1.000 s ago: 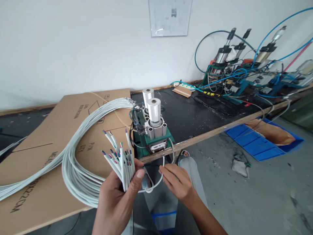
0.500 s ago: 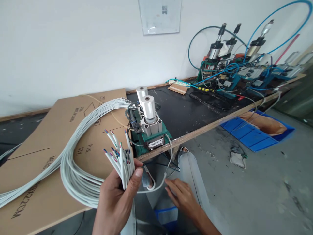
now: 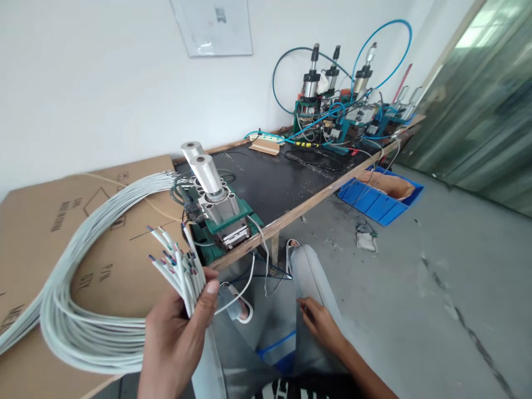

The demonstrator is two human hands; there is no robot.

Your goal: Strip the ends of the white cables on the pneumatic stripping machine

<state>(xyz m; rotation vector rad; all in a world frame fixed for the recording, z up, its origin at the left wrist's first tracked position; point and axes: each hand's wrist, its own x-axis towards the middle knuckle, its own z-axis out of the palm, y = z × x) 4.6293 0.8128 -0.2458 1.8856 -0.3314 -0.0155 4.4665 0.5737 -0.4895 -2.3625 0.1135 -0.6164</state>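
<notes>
While the left hand (image 3: 177, 338) grips white multicore cables (image 3: 181, 274) near the pneumatic machine (image 3: 222, 209), the right hand (image 3: 319, 322) hovers half-curled, seemingly empty — gathering, apparently; catching the loose cable (image 3: 249, 281) calls for reaching forward.

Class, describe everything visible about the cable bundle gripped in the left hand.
The bundle of white cables looks plastic-sheathed. Its uneven ends fan out, tilted up and leftward, baring red, blue, green and dark cores. The left hand clasps it, thumb in front, near the cardboard. One cable bows rightward toward the bench edge.
</notes>
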